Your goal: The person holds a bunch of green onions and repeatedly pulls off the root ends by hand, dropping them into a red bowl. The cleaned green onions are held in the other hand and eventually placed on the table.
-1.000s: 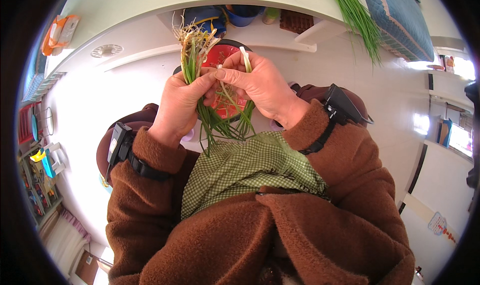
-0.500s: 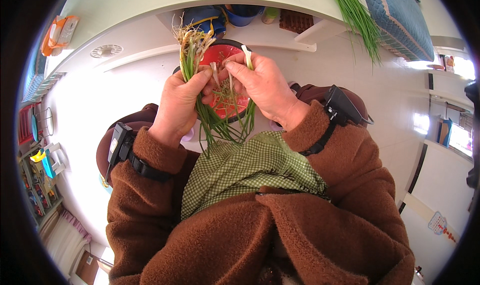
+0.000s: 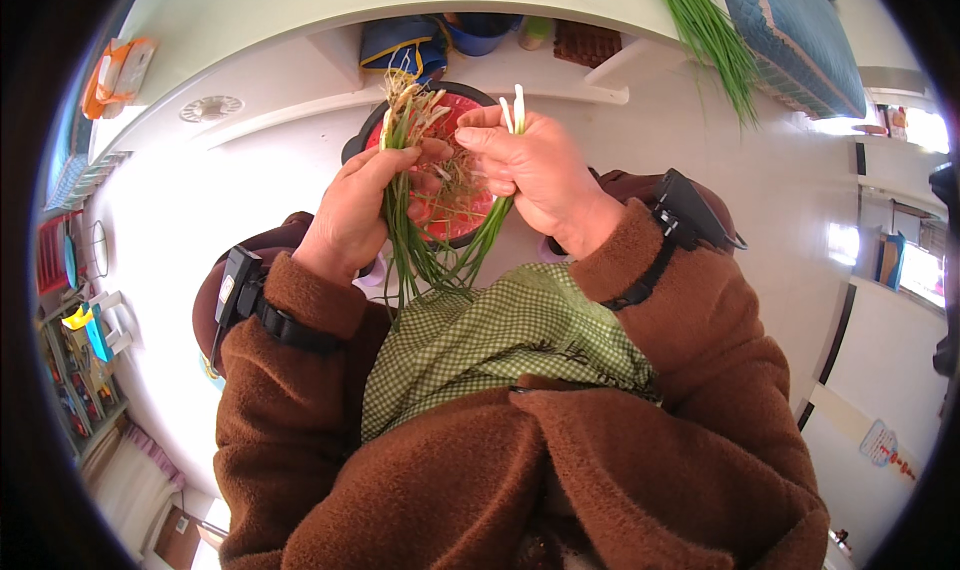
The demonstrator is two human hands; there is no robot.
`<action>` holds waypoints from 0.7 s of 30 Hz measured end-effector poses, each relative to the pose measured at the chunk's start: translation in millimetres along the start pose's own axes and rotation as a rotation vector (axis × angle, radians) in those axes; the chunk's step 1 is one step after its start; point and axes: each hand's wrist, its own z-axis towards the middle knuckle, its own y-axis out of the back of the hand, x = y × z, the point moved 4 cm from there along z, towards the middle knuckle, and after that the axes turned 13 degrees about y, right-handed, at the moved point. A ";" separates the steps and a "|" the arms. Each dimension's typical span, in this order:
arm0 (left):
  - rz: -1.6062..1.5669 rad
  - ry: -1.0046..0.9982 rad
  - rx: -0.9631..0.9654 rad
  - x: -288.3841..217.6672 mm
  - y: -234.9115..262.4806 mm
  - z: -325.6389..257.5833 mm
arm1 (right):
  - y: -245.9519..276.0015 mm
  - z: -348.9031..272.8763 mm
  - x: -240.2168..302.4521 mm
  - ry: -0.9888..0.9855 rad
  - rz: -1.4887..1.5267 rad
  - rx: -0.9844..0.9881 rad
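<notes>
My left hand (image 3: 352,210) grips a bunch of green chives (image 3: 405,130) near its rooty, straw-coloured end, the thin leaves hanging down toward my lap. My right hand (image 3: 535,170) pinches a few separate chive stalks (image 3: 512,110) whose white ends stick up above the fingers while their green leaves trail down below my palm. Both hands are held over a red bowl with a dark rim (image 3: 455,215) that holds roots and trimmings. A green checked apron (image 3: 500,340) covers my lap under the leaves.
A long bundle of green chives (image 3: 710,35) lies on the pale counter (image 3: 300,10) beside a blue quilted mat (image 3: 790,30). Blue containers (image 3: 480,32) sit on the shelf below. Each wrist carries a black strapped device (image 3: 680,215).
My right hand has pulled a few stalks away from the bunch and moved them to the right; their white ends now stand apart from the left hand's bunch.
</notes>
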 end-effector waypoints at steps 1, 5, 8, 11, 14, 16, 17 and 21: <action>-0.027 0.007 0.013 0.5 -0.6 -0.4 | 0.3 0.9 -1.8 -0.001 0.019 0.007; -0.002 0.055 0.073 2.6 -1.4 0.6 | -0.5 4.5 -10.6 -0.055 0.077 0.029; 0.023 0.101 0.087 6.1 -1.8 1.6 | -1.6 5.8 -12.0 -0.036 0.047 0.044; -0.112 0.052 0.109 7.1 -3.5 1.8 | 0.9 5.3 -9.8 -0.006 0.010 0.005; -0.115 -0.006 0.128 3.4 -1.4 0.7 | 3.2 4.6 -7.2 -0.008 0.010 -0.010; -0.100 0.004 0.062 4.6 2.8 1.9 | 3.0 4.8 -5.8 0.000 0.023 -0.002; -0.097 -0.001 0.047 5.1 4.3 2.5 | 2.4 5.3 -4.7 0.015 0.031 0.006; -0.153 -0.047 0.056 3.9 6.3 2.5 | 2.5 6.0 0.8 0.085 0.035 0.002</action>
